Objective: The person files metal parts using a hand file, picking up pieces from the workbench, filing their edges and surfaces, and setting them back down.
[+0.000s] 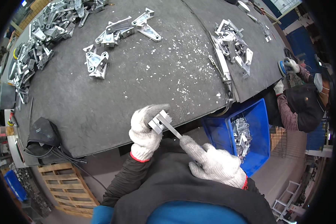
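Note:
My left hand [141, 128], in a white knit glove with a red cuff, grips a small silver metal bracket [155, 126] just over the table's near edge. Closed around a flat metal file [171, 128], my right hand [217, 165] stretches its index finger along the tool. The file's far end lies against the bracket. My right palm hides the other end of the file. White shavings are scattered over the dark tabletop [112, 97] beyond my hands.
Bracket piles lie at far left [50, 28], mid-table [115, 31] and right [233, 43]. A long slim tool with a cable [223, 65] rests on the right. Below the edge stands a blue bin [259, 127] holding brackets. A co-worker [304, 100] works at right. A black bag [44, 132] sits left.

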### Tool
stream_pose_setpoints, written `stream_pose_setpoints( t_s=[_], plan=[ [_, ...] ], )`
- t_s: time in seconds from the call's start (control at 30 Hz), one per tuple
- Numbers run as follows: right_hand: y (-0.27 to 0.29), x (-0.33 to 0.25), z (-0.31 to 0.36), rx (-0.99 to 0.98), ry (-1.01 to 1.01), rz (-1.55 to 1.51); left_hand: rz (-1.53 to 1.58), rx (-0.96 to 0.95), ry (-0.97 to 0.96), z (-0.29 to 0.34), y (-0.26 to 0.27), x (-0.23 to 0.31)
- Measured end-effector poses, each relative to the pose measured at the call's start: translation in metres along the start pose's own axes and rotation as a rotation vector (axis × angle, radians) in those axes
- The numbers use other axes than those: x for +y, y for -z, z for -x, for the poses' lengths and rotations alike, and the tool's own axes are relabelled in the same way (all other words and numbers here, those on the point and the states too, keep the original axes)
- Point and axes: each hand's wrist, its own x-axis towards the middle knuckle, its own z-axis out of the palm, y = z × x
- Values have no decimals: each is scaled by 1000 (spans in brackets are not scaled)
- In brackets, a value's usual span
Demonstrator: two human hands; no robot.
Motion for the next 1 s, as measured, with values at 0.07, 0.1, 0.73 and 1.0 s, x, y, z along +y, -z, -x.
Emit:
stream_pose_setpoints(
  t_s=[0.07,0.1,0.73,1.0],
  plan=[
    [-3,1,-6,78,40,30,-20,9,-39,2,2,-2],
    [-2,1,-7,92,45,37,-32,14,-87,1,2,-3],
    [-3,-1,-2,94,-4,87,-97,-3,-77,3,3,-6],
    [1,-4,-3,90,-1,51,-78,-173,-110,5,16,-21]
  ],
)
